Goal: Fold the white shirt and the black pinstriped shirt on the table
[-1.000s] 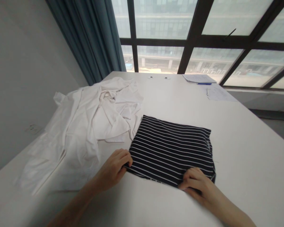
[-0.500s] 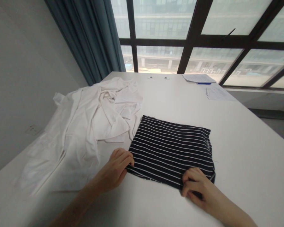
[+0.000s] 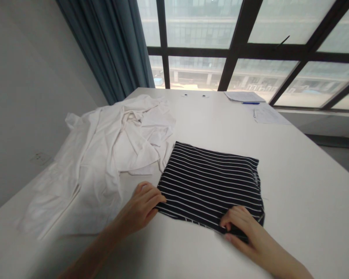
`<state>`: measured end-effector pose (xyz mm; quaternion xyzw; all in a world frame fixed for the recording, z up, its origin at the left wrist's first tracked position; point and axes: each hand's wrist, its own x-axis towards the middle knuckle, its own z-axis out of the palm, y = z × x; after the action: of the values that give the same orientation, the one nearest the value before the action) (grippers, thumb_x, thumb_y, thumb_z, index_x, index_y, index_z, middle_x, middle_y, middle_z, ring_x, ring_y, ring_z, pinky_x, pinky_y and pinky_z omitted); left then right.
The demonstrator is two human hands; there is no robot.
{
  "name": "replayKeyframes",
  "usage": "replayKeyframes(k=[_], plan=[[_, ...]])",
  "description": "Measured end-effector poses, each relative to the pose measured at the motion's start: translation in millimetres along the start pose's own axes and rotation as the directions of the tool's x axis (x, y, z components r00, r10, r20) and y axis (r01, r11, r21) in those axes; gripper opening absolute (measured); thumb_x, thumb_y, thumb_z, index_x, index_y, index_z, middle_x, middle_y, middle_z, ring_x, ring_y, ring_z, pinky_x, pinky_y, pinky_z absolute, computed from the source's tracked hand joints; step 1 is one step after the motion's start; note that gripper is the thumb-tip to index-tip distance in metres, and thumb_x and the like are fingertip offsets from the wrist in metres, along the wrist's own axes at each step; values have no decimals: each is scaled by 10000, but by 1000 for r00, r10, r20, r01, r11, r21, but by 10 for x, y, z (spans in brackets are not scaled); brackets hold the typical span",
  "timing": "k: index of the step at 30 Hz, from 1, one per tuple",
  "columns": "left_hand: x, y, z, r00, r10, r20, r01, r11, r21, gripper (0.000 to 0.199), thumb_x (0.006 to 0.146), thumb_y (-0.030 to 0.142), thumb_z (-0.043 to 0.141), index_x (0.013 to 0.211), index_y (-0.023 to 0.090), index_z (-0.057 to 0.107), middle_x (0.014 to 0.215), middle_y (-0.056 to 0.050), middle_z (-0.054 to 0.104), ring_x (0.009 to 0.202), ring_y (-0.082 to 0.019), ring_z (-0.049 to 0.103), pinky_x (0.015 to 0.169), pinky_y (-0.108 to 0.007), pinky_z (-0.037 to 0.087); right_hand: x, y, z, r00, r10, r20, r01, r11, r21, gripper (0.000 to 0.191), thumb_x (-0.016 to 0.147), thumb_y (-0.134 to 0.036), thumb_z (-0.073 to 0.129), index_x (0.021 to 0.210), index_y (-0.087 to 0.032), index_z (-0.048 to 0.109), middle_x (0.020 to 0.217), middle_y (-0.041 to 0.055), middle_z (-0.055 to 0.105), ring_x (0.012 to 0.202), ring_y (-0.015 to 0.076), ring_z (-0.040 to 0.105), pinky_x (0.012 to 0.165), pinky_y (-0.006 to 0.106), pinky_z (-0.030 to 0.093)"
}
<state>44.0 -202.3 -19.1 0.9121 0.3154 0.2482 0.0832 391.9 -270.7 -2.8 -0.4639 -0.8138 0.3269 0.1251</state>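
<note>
A black cloth with thin white stripes [image 3: 209, 182] lies folded into a rough rectangle on the white table [image 3: 291, 166]. My left hand [image 3: 147, 201] is closed at its near left corner, fingertips over the edge and thumb tucked below. At the near right corner, my right hand [image 3: 240, 224] grips the front edge between the fingers and thumb, with dark fabric showing in the gap. Along the right side the layers bulge a little unevenly. What kind of garment or piece it is, I cannot tell.
A large heap of white cloth [image 3: 104, 151] spreads over the table's left side, close to the striped cloth. Papers [image 3: 244, 96] and a blue pen [image 3: 251, 103] lie at the far right. Beyond stand a blue curtain [image 3: 113, 46] and windows.
My right hand's fingers have shifted slightly left, and its thumb has moved closer under the cloth's front edge. The left hand and the cloth are almost where they were.
</note>
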Motion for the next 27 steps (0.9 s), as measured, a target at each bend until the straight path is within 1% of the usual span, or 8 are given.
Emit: replayKeyframes(k=[4,7,13,17,20,23,26,27], plan=[[6,13,-3,1000,-29,11,29,1000,-6,264,782,-12,431,898,199,539,852,-16,618,859,-185,541,968,-415,331,14,44,30,1000,-2,-13,2,1000,1,137,987,-255,423,1004,-242,558,909,42,603,883,195,553,804,369,448],[4,4,-7,998,-49,26,50,999,-19,237,764,-1,426,856,198,516,825,-19,594,840,-190,516,953,-420,334,13,48,31,1000,-9,-22,9,1000,-2,146,986,-250,425,991,-245,571,916,38,618,890,191,566,805,361,454],[21,2,-7,988,-98,119,107,992,-73,247,717,-2,421,828,202,505,817,-14,564,845,-191,487,965,-429,311,8,22,8,998,-4,-69,5,1000,13,154,983,-246,449,973,-249,602,891,24,636,865,175,579,793,341,455],[40,13,-23,972,-133,192,156,982,-107,285,620,0,422,808,200,501,834,-21,542,872,-198,475,954,-419,324,18,35,17,998,-1,-68,3,1000,26,169,988,-259,448,969,-244,615,903,28,657,874,177,590,816,353,455],[56,28,-59,967,-132,217,156,983,-99,292,573,12,442,787,197,512,844,-17,534,877,-195,479,997,-438,294,-1,36,2,997,6,-82,-3,999,47,183,992,-275,445,985,-255,627,896,21,664,861,171,596,809,345,462],[72,45,-70,972,-134,195,151,985,-77,229,638,30,490,785,197,543,842,-6,547,863,-184,491,1037,-452,254,-44,17,-56,991,38,-128,-31,998,59,206,998,-288,428,1007,-273,633,892,19,663,853,169,599,764,321,479],[83,49,-23,980,-148,136,153,988,-27,92,817,126,560,760,198,560,802,7,559,839,-175,497,1017,-434,264,-58,-5,-125,981,31,-194,-29,1000,9,197,993,-287,433,1026,-283,627,889,21,665,849,175,603,748,320,489],[84,46,3,982,-151,115,153,988,-6,128,859,181,584,735,196,555,779,12,556,827,-173,495,1000,-424,274,-47,-9,-142,978,18,-209,-22,1000,-18,189,989,-282,441,1031,-284,625,891,22,669,852,178,606,752,325,491]])
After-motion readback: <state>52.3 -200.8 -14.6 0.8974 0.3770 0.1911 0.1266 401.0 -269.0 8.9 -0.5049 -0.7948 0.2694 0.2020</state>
